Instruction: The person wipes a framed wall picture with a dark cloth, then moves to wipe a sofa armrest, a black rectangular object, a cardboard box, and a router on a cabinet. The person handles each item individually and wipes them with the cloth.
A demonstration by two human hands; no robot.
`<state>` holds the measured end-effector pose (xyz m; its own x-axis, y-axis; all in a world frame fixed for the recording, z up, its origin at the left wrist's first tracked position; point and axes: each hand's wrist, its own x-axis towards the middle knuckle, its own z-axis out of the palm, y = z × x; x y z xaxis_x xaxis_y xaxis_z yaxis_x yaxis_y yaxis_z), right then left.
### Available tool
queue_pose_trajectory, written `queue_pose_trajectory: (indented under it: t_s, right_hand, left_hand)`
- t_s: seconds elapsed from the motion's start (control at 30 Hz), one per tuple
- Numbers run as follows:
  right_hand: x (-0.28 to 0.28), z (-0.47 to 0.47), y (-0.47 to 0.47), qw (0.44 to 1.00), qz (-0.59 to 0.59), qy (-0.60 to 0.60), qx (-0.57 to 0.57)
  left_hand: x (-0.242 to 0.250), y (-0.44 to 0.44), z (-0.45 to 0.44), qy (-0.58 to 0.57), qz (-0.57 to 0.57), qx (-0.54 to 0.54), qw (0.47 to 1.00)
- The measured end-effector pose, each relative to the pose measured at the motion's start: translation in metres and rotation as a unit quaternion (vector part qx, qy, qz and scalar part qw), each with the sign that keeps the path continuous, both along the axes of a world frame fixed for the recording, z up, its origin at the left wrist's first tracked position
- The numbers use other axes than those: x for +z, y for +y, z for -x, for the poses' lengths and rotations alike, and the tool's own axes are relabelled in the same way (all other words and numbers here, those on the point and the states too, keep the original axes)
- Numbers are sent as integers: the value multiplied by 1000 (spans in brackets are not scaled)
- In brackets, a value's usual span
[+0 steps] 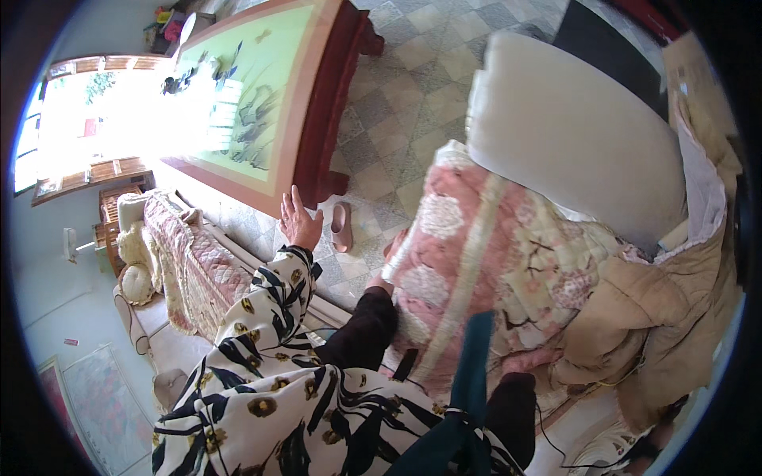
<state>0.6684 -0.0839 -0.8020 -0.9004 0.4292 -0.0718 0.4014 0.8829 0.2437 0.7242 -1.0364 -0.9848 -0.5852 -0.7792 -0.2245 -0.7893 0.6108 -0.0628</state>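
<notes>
My left hand (pixel 301 223) is stretched forward near the edge of a low table, its fingers apart and nothing in it. Its sleeve is white with a dark floral print. My right hand is out of view. Before me lies a quilt (pixel 443 250) with pink and cream floral patches, between my legs in dark trousers. One bare foot is at its left edge, the other foot (pixel 530 360) at its lower right. A large pale cushion (pixel 571 131) rests against the quilt's far side. A padded tan cloth (pixel 637 297) lies bunched at the right.
A red-brown wooden table (pixel 318 113) with a painted top stands at the upper left. A pink slipper (pixel 341 227) lies on the tiled floor (pixel 393 101). A sofa with a quilted pink cover (pixel 193 256) is at the left. A thin black cable (pixel 550 443) runs at the lower right.
</notes>
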Motion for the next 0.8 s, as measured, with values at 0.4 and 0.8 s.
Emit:
queue_pose_trajectory:
  t_s: [0.4,0.8]
  right_hand:
    - [154,-104,-246,996,-43,-31,-69]
    - [-4,-3,-453,984,-7,-170,55]
  left_hand:
    - [-71,-232,27,-162,-151,-84,972]
    - [-95,-226,17,-37,-135,-61,988]
